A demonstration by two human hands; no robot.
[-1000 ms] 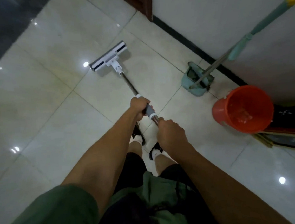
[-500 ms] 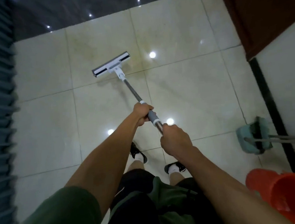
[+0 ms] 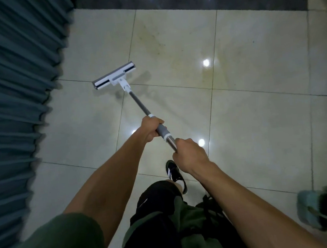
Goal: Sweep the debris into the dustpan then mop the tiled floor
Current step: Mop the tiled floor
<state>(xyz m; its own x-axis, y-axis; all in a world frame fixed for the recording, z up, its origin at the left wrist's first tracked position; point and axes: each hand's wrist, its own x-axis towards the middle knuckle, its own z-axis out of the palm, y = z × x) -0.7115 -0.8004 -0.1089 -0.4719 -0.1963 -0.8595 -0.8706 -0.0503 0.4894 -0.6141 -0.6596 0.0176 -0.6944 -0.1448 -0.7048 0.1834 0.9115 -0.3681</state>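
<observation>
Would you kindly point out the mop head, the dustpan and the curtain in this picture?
mop head (image 3: pixel 114 78): head view, on the white centre of its flat plate.
dustpan (image 3: pixel 309 208): head view, on its teal body, blurred, bottom right.
curtain (image 3: pixel 14 81): head view, on its grey-blue folds at left.

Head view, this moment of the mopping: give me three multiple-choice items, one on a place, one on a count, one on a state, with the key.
1. Where does the white flat mop head lie?
A. on the pale glossy tiled floor, near the blue-grey pleated curtain
B. in the teal plastic dustpan
C. lifted clear of the floor

2. How many hands hold the grey metal mop handle?
A. none
B. one
C. two

3. What is the right hand doing?
A. hanging open
B. gripping the handle
C. touching the dustpan

Key: 1 A, the head sits flat on a tile beside the curtain. 2 C, the left hand wraps the grey grip, the right the bare metal. 3 B, its fingers curl round the handle.
</observation>
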